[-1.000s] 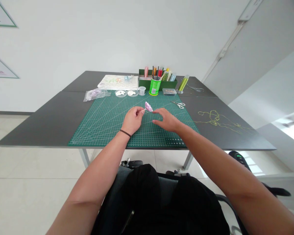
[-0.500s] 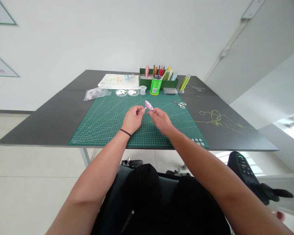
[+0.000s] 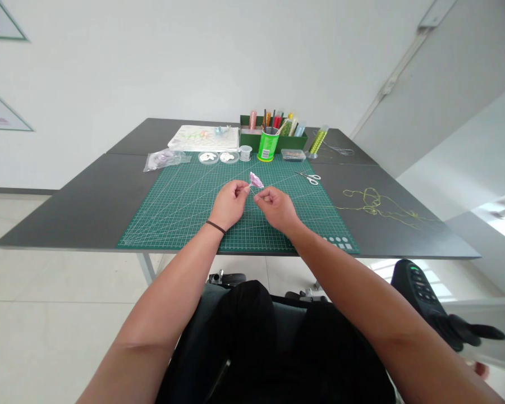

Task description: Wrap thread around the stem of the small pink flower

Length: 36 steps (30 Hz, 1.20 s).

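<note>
Over the green cutting mat, my left hand is closed, pinching a small pink-and-white flower at its narrow base. The petals point up and to the right. Just right of it, my right hand has thumb and index finger pressed together below the petals. A thin thread-like strand seems to run between the two sets of fingertips; its exact kind is too fine to make out.
White-handled scissors and loose yellow-green thread lie to the right. Along the back stand a green can with sticks, a green box of coloured tubes, dishes of white pieces, a white foam slab and a plastic bag.
My right fingertips have moved slightly down and away from the flower, so the gap between the hands is clearer. My left hand stays in place with the flower.
</note>
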Tool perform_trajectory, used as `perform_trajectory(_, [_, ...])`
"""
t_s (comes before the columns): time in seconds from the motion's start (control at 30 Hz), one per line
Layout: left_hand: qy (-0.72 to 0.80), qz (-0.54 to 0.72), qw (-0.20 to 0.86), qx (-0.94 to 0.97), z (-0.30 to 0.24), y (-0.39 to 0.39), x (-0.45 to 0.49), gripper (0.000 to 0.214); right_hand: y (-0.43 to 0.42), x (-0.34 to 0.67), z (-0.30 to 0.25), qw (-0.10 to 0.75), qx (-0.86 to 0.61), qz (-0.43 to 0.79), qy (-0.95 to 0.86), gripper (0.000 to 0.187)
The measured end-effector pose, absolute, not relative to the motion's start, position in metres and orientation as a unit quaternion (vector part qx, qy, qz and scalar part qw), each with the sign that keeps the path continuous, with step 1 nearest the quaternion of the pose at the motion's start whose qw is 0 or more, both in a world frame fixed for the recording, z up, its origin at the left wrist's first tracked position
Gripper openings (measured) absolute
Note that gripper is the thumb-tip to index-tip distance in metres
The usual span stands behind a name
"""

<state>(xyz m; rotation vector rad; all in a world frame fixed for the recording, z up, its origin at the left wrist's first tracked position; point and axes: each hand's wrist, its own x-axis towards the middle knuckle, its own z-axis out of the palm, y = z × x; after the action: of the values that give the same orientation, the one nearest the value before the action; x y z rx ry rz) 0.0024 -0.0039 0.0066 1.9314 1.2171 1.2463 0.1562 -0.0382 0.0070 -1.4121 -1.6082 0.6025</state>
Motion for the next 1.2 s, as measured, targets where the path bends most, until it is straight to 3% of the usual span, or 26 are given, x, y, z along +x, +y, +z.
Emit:
perform_trajectory(0.27, [0.451,0.451,0.228,0.736,0.006,-0.004,0.002,0.008,-0.045,0.155,0.011,0.428,-0.577,0.183,-0.671,0.018])
perform_trajectory(1.2, [0.429,0.433,0.133,0.782,0.007,-0.008,-0.003,0.011,-0.053,0.153,0.016,0.440,-0.575,0.200,-0.660,0.019])
